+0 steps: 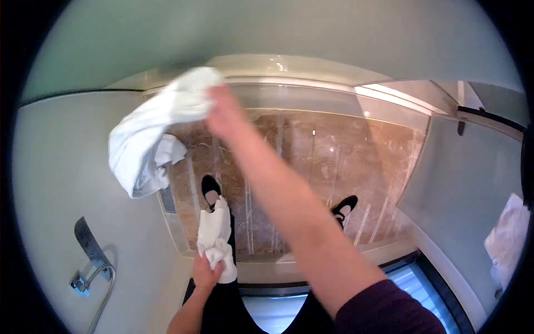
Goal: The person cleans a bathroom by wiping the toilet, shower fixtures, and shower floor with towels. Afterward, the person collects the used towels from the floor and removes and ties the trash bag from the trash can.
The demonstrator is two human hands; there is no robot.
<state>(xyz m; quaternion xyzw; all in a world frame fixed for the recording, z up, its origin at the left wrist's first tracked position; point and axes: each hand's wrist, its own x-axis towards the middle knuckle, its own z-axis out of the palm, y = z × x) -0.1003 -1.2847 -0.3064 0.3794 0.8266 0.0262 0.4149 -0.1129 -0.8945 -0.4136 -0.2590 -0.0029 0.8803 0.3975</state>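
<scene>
My right hand (222, 111) is stretched forward and to the left, slightly blurred, gripping a large white towel (150, 131). The towel hangs in a curved swath beside the left wall, and its fingers' exact grip is partly hidden by the cloth. Lower down, near my left leg, my left hand (207, 273) is closed around a smaller bunched white cloth (214, 231). Part of that cloth dangles past my hand toward my left shoe (210, 186).
Underfoot is a brown marble-look floor (300, 161) with pale grooves. Pale panels enclose the space, including a frosted glass door (456, 178) at right. A metal shower fitting with a hose (103, 273) is on the left wall. Another white cloth (507, 236) hangs at far right.
</scene>
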